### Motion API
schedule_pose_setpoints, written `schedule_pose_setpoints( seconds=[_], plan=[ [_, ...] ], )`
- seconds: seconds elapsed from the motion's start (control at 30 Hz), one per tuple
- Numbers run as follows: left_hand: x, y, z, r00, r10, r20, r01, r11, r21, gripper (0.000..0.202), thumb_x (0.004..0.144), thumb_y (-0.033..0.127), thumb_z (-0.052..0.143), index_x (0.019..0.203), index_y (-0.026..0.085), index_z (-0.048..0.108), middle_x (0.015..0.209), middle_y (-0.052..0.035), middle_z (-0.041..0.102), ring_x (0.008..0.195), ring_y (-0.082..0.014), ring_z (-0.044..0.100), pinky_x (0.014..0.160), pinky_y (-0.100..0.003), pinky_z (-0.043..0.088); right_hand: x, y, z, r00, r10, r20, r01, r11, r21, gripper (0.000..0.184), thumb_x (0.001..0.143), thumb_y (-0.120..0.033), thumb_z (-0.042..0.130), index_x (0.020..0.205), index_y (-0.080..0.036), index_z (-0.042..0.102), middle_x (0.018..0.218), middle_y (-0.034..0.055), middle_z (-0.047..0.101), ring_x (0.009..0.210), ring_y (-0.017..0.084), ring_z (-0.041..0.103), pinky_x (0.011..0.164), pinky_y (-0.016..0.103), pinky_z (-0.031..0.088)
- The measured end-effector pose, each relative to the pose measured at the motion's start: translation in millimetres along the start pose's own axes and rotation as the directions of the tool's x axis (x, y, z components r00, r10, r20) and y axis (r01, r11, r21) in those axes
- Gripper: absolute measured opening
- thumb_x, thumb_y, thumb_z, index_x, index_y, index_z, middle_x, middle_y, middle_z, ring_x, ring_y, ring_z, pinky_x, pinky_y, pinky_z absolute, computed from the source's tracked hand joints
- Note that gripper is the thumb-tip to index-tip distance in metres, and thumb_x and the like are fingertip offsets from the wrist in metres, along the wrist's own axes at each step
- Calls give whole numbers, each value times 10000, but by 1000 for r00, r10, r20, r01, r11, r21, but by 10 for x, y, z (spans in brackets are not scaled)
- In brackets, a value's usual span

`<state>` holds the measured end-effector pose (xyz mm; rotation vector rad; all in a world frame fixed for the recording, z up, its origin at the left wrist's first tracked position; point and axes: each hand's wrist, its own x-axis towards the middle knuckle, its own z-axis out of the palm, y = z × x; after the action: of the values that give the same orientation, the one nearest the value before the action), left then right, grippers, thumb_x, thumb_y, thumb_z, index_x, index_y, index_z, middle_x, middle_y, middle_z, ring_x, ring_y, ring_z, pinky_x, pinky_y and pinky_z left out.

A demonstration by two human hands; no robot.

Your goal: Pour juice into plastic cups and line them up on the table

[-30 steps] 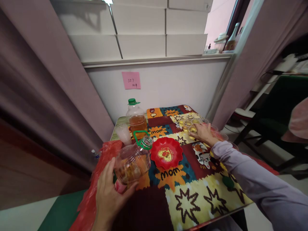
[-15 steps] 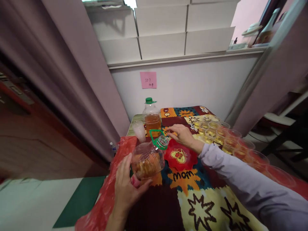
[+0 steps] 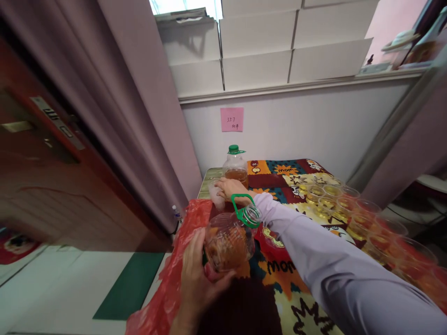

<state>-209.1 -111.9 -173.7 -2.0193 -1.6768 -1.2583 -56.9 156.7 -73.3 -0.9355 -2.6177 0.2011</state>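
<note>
My left hand (image 3: 199, 284) is wrapped round the base of a clear plastic jug (image 3: 228, 238) with a green handle ring and an open neck, tilted toward the table, with amber liquid in it. My right hand (image 3: 230, 187) reaches across to the far left of the table and its fingers close on a stack of clear plastic cups (image 3: 217, 196). Just behind that hand stands a second jug (image 3: 236, 167) with a green cap, partly filled with amber liquid. My right sleeve covers most of the red plate (image 3: 275, 239).
A colourful patterned cloth (image 3: 279, 168) covers the small table. Several clear cups of yellow liquid (image 3: 328, 197) stand in rows on the right. A red plastic bag (image 3: 174, 274) lies at the table's left edge. Curtain and a wooden door are on the left, a wall with a pink note behind.
My right hand left the filled cups on the right, crossed over the red plate and reached the stack of cups on the left. The view swung left. My left hand kept the tilted jug.
</note>
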Motion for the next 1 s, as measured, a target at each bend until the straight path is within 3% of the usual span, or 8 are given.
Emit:
schedule_pose_setpoints(
  seconds=[0.1,0.27,0.43,0.57,0.7,0.8,0.9,1.0],
  plan=[
    [-2,-12,-17,1000,-1,3,1,1000,-9,1137,893,651,907,1817,264,370,1689,-244,642,1512,-477,679,1179,-675,621,88,8,86,999,29,27,-29,1000,-10,157,1132,-270,732,1219,-216,851,1259,97,843,1107,270,813,938,367,649],
    [-27,-75,-6,999,-32,19,32,999,-40,1154,889,625,925,1830,268,359,1717,-246,616,1536,-489,654,1196,-693,601,135,39,124,999,27,26,-27,999,25,222,1144,-389,764,1226,-186,803,1224,67,825,1052,236,801,960,418,685],
    [-34,-73,3,1000,-25,9,26,998,-53,1136,912,638,902,1833,261,356,1717,-253,612,1543,-491,646,1203,-694,593,82,76,148,995,26,-94,-17,995,100,80,1094,-179,775,1082,-163,852,1126,40,822,1023,209,773,930,300,581],
    [-20,-49,-17,1000,-27,16,27,999,-44,1125,924,625,893,1838,263,346,1714,-252,614,1526,-483,663,1191,-690,606,88,96,115,979,44,-201,-7,984,180,88,983,-197,920,1011,-165,843,1015,33,811,907,189,741,862,294,566],
    [-26,-46,-16,1000,-24,-1,24,999,-44,1125,903,639,910,1822,261,380,1695,-245,634,1507,-479,681,1178,-687,615,33,77,-100,944,57,-326,21,973,231,75,1018,-182,878,968,-182,823,985,47,816,894,188,735,865,298,559],
    [-34,-53,-1,1000,-26,-6,26,998,-50,1124,903,658,906,1817,258,389,1695,-243,635,1512,-475,678,1179,-682,614,-241,104,-348,903,68,-425,41,969,242,82,1061,-165,815,984,-192,811,1021,63,822,980,209,749,936,318,548],
    [-25,-65,10,1000,-29,-5,29,999,-43,1146,897,693,899,1822,259,381,1699,-247,629,1520,-485,668,1188,-704,601,-782,229,-512,847,40,-531,87,973,213,79,1076,-216,804,997,-221,808,1007,54,820,961,217,754,904,318,541],
    [2,-74,17,1000,-25,-6,24,998,-50,1154,895,705,898,1823,256,379,1691,-245,634,1518,-481,667,1202,-704,587,-1468,413,-466,893,52,-447,16,989,148,93,1067,-242,815,974,-247,813,981,49,822,867,212,755,812,307,523]
  ],
)
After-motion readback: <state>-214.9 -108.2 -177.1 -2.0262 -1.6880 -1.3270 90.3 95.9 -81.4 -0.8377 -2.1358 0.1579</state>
